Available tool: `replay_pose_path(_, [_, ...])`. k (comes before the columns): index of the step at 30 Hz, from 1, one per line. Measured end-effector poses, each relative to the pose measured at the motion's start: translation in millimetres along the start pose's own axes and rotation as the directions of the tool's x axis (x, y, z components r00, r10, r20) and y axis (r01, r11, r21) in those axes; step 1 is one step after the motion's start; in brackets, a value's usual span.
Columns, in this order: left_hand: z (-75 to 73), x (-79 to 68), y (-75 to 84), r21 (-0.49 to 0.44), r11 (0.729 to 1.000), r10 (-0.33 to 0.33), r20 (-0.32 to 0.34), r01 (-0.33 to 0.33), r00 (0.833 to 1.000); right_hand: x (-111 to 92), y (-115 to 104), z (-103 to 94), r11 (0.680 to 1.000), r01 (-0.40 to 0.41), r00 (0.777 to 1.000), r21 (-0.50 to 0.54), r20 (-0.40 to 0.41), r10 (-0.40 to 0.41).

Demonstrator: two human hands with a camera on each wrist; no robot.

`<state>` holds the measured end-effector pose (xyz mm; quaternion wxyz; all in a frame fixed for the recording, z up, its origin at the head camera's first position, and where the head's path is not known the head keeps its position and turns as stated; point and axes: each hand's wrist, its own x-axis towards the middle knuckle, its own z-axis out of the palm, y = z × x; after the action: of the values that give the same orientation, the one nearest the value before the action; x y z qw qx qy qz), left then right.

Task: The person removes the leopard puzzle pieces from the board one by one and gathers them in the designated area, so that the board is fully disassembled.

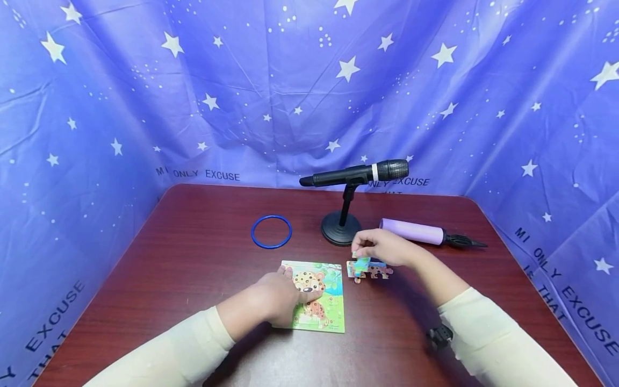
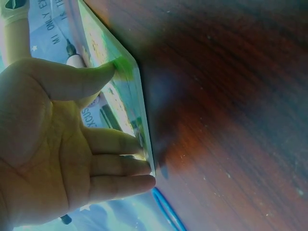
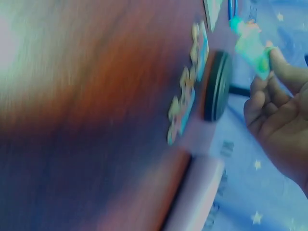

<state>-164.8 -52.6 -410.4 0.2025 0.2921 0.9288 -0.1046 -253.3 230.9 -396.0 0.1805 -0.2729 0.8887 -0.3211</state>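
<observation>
My left hand (image 1: pixel 278 296) rests on a square jigsaw puzzle board (image 1: pixel 335 314) showing a spotted cartoon leopard on green and blue. In the left wrist view its fingers (image 2: pixel 118 166) lie fairly straight along one side, while the thumb touches the board's face. Right of the board, my right hand (image 1: pixel 385 247) pinches a blue-green puzzle piece (image 3: pixel 252 52) between thumb and fingers. Below that piece, several joined puzzle pieces (image 1: pixel 379 270) with brown spots lie flat on the table. The held piece partly overlaps them in the head view.
A black microphone (image 1: pixel 338 176) on a round-based stand (image 1: pixel 338 228) stands behind the pieces. At the right lies a purple hand pump (image 1: pixel 416 231) with a black nozzle. A blue ring (image 1: pixel 271 232) lies behind the board on the dark red table (image 1: pixel 159 279). Starry blue cloth hangs around.
</observation>
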Motion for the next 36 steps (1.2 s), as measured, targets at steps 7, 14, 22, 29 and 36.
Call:
replay_pose_path(7, [-0.1, 0.7, 0.4, 0.004, 1.0, -0.002, 0.013, 0.002, 1.0, -23.5, 26.4, -21.6, 0.998, -0.058, 0.995, -0.003, 0.076, 0.058])
replay_pose_path(14, [0.3, -0.4, 0.4, -0.006, 1.0, -0.013, 0.024, 0.013, 1.0, -38.6, 47.6, -26.0, 0.987, -0.119, 0.99, -0.108, 0.065, 0.126])
replay_pose_path(22, [1.3, -0.8, 0.6, 0.009, 1.0, -0.001, -0.002, 0.001, 1.0, -46.4, 55.8, -20.7, 0.954, -0.152, 0.987, -0.258, 0.019, 0.162])
replay_pose_path(29, [2.2, -0.3, 0.2, 0.0, 1.0, 0.005, -0.014, -0.005, 1.0, -49.2, 54.1, -12.2, 0.903, -0.177, 0.981, -0.392, 0.0, 0.192])
replay_pose_path(36, [3.3, -0.6, -1.1, -0.008, 1.0, 0.01, -0.013, -0.01, 1.0, -49.4, 54.1, -12.6, 0.903, -0.181, 0.981, -0.389, -0.003, 0.195])
